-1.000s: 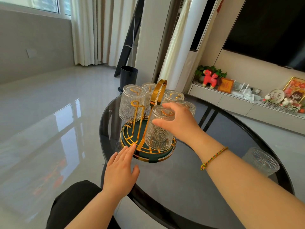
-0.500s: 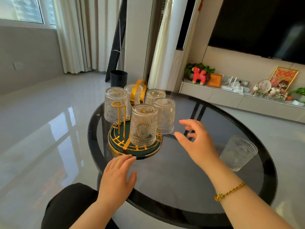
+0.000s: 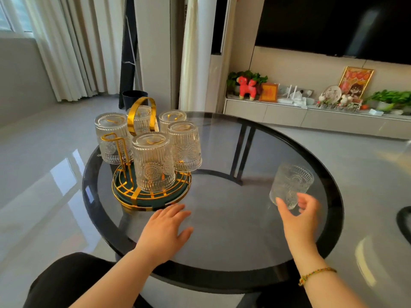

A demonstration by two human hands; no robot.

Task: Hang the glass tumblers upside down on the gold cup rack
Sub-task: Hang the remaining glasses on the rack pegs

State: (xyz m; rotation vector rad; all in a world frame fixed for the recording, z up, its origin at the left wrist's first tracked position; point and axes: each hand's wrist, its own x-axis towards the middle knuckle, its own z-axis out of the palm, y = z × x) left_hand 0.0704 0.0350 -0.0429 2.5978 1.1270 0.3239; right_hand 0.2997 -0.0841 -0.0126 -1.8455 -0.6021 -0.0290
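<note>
The gold cup rack with a green round base stands at the left of the round glass table. Several ribbed glass tumblers hang upside down on it; the nearest one is in front. One gold peg at the front left is bare. A last tumbler stands upright at the table's right. My right hand curls around its lower near side, fingers touching but not closed. My left hand lies flat and open on the table just in front of the rack's base.
The table has a black rim and dark legs under the glass. A black bin stands on the floor behind the rack. A low TV shelf with ornaments runs along the far right wall. My dark-clothed knee is at the bottom left.
My right hand let go of the front tumbler on the rack and moved right across the table to the upright tumbler. My left hand stayed by the rack's base.
</note>
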